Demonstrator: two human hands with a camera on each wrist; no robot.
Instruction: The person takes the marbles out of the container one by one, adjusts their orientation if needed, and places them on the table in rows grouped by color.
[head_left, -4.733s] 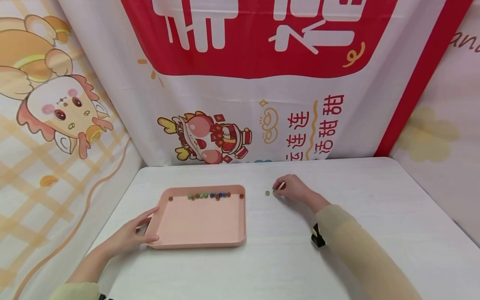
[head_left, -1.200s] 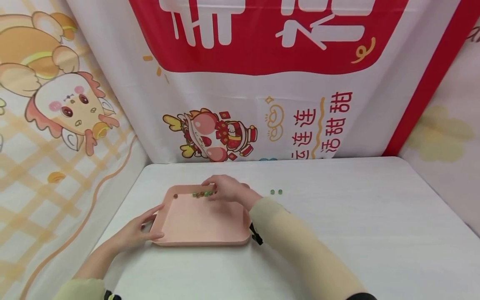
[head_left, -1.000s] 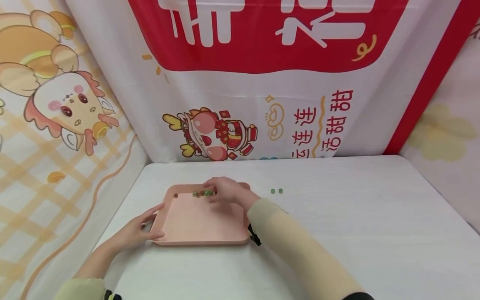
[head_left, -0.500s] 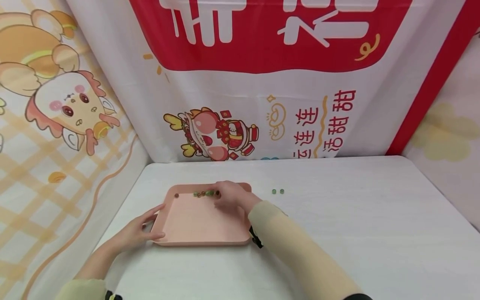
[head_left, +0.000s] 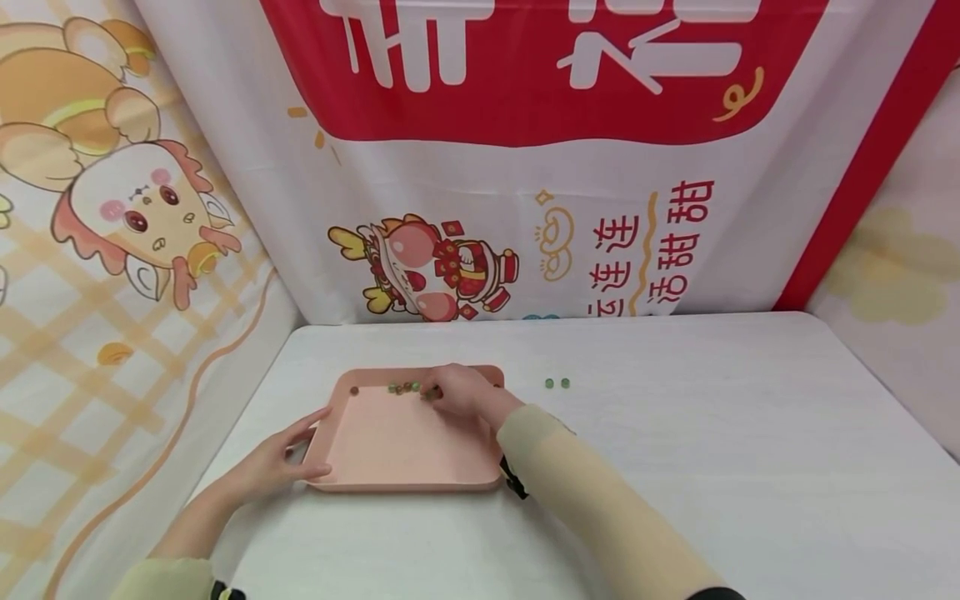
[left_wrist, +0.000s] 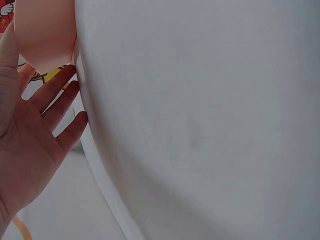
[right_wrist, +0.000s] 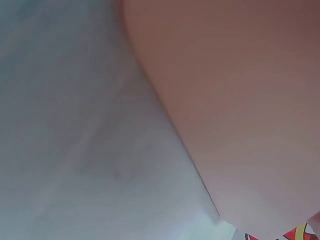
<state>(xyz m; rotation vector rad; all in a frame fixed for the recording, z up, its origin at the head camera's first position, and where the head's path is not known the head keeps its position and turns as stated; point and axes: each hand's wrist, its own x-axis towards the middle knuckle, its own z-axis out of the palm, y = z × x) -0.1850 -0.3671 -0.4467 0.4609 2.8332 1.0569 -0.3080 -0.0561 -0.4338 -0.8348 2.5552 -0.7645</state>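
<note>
The pink tray (head_left: 408,442) looks like smooth, moulded plastic with a matt to satin finish. The pair of green marbles (head_left: 557,383) and the brown marble (head_left: 355,390) look like smooth, glossy glass. The white surface (head_left: 675,467) appears smooth and matt. The printed backdrop (head_left: 465,183) looks like thin, softly creased cloth, and the beige sleeve (head_left: 600,492) like soft, matt fabric.

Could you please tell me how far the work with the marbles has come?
Apparently done: two green marbles lie on the table, right of the tray. In hand: the right hand seems to pinch a marble inside the tray, while the left hand rests at its left side. Probably left: the green ones along the far wall, mixed with brown ones.
</note>
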